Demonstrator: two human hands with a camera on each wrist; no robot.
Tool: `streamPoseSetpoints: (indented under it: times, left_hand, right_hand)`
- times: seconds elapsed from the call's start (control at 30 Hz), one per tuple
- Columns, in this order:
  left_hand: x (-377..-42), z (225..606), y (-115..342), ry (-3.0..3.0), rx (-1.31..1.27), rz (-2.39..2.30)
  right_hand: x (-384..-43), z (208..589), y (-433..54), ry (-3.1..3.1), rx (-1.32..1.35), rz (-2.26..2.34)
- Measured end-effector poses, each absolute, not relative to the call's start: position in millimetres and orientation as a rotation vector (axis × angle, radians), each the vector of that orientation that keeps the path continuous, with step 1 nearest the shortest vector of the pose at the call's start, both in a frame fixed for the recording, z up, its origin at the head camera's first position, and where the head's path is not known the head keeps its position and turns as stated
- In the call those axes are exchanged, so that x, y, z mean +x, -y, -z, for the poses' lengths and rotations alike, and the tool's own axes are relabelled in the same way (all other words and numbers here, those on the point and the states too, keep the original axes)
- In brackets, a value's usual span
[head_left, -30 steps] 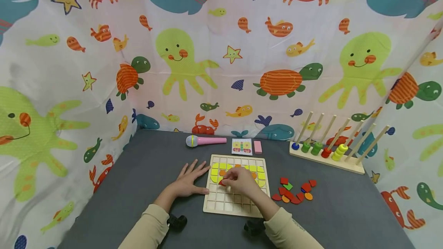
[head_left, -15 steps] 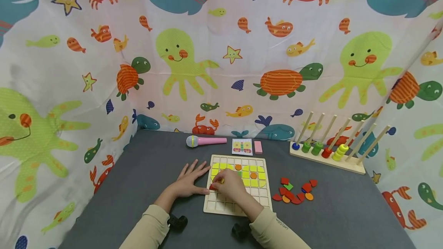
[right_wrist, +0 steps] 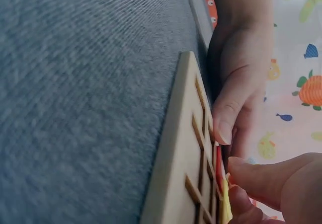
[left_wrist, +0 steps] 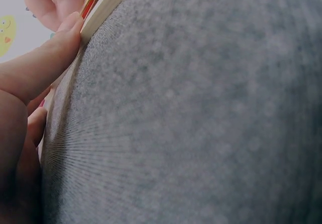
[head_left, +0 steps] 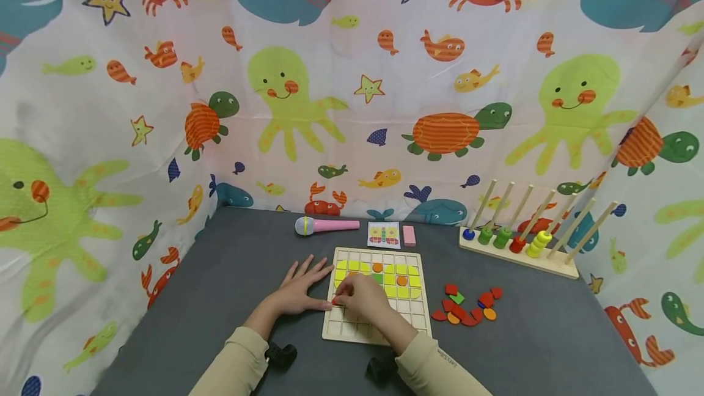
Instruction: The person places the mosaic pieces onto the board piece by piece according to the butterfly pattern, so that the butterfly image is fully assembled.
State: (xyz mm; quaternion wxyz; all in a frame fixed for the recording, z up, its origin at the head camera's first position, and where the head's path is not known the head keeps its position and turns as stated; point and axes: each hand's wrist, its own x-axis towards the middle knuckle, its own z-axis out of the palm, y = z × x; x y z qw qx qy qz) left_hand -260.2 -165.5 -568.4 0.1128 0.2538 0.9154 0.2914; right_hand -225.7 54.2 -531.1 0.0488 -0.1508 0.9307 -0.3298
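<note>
A wooden grid board (head_left: 342, 329) lies on the dark tabletop, its upper rows filled with yellow tiles (head_left: 403, 291), orange discs (head_left: 402, 281) and a green square (head_left: 377, 277). My left hand (head_left: 299, 292) rests flat on the table with fingers spread, its thumb touching the board's left edge. At that same edge, just below the yellow tiles, my right hand (head_left: 364, 297) pinches a small red tile (head_left: 334, 302) low over the grid. In the right wrist view the red tile (right_wrist: 219, 166) lies against the board, close to both thumbs. My right hand hides part of the tiles.
Loose red, orange, green and blue tiles (head_left: 461, 305) lie right of the board. Behind it are a pattern card (head_left: 384, 234), a pink block (head_left: 409, 236) and a toy microphone (head_left: 330, 225). A peg stand with coloured rings (head_left: 517, 252) stands back right.
My right hand has carried the red tile left and slightly down, from mid-board to the board's left edge beside my left thumb. My left hand stays in place.
</note>
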Motion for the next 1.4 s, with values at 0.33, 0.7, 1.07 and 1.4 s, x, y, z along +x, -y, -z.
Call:
streamPoseSetpoints:
  times: [0.33, 0.7, 1.07, 1.4]
  left_hand:
    - [-262, 570, 164, -2.69, 0.706, -0.815]
    - [-261, 572, 165, -2.678, 0.701, -0.842]
    - [-261, 572, 164, -2.687, 0.717, -0.851]
    - [-261, 573, 164, -2.694, 0.76, -0.875]
  right_hand:
    - [-219, 518, -86, -2.814, -0.441, 1.147]
    - [-212, 513, -147, -2.882, -0.232, 1.214]
    - [-214, 517, -209, -2.949, 0.053, 1.11]
    - [-219, 521, -266, -3.024, 0.196, 0.852]
